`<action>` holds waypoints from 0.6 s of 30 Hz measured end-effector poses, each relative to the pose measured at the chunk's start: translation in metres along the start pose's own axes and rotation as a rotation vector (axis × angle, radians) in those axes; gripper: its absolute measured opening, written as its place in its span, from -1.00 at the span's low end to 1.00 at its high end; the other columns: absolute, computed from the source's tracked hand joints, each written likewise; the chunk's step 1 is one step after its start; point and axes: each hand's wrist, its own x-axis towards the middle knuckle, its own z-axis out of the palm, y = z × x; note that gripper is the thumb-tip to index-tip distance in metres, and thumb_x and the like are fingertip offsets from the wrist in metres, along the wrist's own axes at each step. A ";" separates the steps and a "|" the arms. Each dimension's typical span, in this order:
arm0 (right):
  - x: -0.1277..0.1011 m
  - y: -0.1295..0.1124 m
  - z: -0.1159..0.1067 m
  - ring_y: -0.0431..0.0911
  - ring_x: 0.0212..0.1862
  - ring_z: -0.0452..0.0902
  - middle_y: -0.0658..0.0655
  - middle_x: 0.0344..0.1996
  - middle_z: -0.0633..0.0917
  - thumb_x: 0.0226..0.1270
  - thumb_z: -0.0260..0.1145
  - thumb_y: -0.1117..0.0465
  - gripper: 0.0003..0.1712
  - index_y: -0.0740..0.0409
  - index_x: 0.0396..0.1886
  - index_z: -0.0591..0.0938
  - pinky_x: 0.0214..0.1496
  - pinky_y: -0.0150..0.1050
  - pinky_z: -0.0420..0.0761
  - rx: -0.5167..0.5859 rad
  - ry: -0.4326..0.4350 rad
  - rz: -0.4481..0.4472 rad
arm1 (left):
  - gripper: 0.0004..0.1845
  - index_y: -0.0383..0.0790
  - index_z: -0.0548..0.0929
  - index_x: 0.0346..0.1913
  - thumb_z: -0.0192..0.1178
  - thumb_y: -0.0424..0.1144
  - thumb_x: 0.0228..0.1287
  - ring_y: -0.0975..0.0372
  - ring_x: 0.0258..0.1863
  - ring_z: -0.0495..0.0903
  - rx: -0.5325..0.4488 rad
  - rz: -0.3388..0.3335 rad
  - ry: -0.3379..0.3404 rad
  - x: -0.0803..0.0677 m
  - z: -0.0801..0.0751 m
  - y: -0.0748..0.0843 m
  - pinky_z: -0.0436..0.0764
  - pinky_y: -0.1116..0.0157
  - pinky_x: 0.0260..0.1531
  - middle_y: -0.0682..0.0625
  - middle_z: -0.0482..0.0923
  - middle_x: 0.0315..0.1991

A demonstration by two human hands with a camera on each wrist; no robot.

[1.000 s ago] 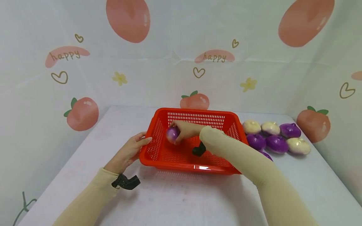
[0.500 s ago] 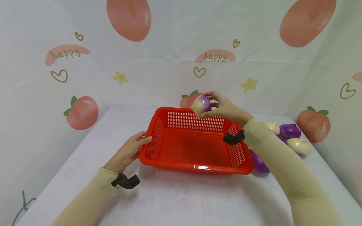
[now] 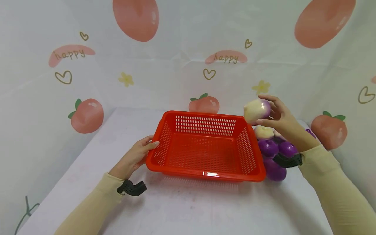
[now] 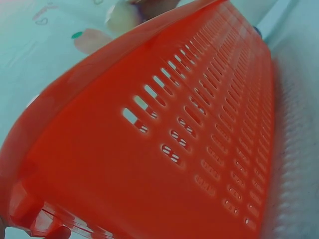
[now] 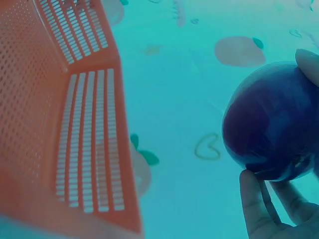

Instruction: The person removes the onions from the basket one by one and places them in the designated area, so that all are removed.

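Observation:
In the head view my left hand (image 3: 135,156) grips the left rim of a red perforated plastic basket (image 3: 202,153), thumb over the edge. Bare basket floor shows. My right hand (image 3: 283,119) pinches a glossy cream-and-purple turnip (image 3: 256,111) between thumb and fingers, held up over the basket's back right corner. From the right wrist view, the turnip's dark purple side (image 5: 269,119) faces the camera, with a gap between it and the basket wall (image 5: 94,149). The left wrist view is mostly filled by the basket's side (image 4: 99,169).
Several more turnips (image 3: 268,148) lie grouped on the white table (image 3: 158,209) right of the basket, partly hidden behind my right forearm. A white curtain (image 3: 176,36) printed with fruit and hearts stands behind and at the sides. Both wrists carry black cameras (image 3: 132,188).
My right hand has lifted the turnip from inside the basket, then carried it rightward to the right rim. The left hand and basket have stayed put.

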 end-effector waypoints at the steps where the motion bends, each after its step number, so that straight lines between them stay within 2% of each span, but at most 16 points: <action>1: -0.006 0.000 -0.003 -0.23 0.08 0.51 -0.03 0.21 0.43 0.27 0.25 0.49 -0.19 -0.10 0.43 0.22 -0.04 -0.45 0.63 -0.021 0.026 0.028 | -0.38 -0.28 0.17 0.43 0.07 -0.12 0.45 0.22 -0.12 0.62 0.006 -0.003 0.006 0.000 0.000 0.000 0.69 0.24 -0.09 -0.20 0.45 0.14; 6: -0.036 0.007 -0.017 -0.31 0.04 0.52 -0.06 0.21 0.38 0.27 0.30 0.41 -0.21 -0.16 0.39 0.22 -0.10 -0.49 0.63 -0.107 0.129 0.132 | -0.37 -0.26 0.17 0.44 0.07 -0.10 0.44 0.21 -0.10 0.61 0.012 -0.010 0.024 0.001 0.000 -0.001 0.68 0.21 -0.06 -0.26 0.39 0.24; 9: -0.050 0.018 -0.023 -0.37 0.00 0.52 -0.09 0.18 0.35 0.27 0.26 0.47 -0.25 -0.15 0.33 0.24 -0.10 -0.56 0.60 -0.086 0.157 0.093 | -0.36 -0.25 0.16 0.45 0.08 -0.09 0.44 0.21 -0.09 0.61 0.015 -0.012 0.020 0.001 0.000 -0.001 0.68 0.21 -0.06 -0.26 0.38 0.25; 13: -0.067 0.033 -0.028 -0.41 -0.04 0.52 -0.12 0.11 0.37 0.20 0.19 0.62 -0.24 -0.12 0.25 0.27 -0.06 -0.65 0.54 0.002 0.180 -0.009 | -0.37 -0.25 0.16 0.44 0.08 -0.10 0.44 0.20 -0.11 0.61 0.010 -0.020 0.018 0.001 0.000 0.000 0.68 0.22 -0.07 -0.25 0.38 0.23; 18: -0.089 0.045 -0.034 -0.39 -0.02 0.51 -0.11 0.13 0.38 0.19 0.15 0.66 -0.19 -0.07 0.33 0.28 -0.05 -0.64 0.53 0.045 0.185 -0.034 | -0.37 -0.24 0.16 0.44 0.09 -0.10 0.44 0.21 -0.11 0.61 0.006 -0.031 0.019 0.000 0.000 0.000 0.68 0.23 -0.07 -0.24 0.38 0.23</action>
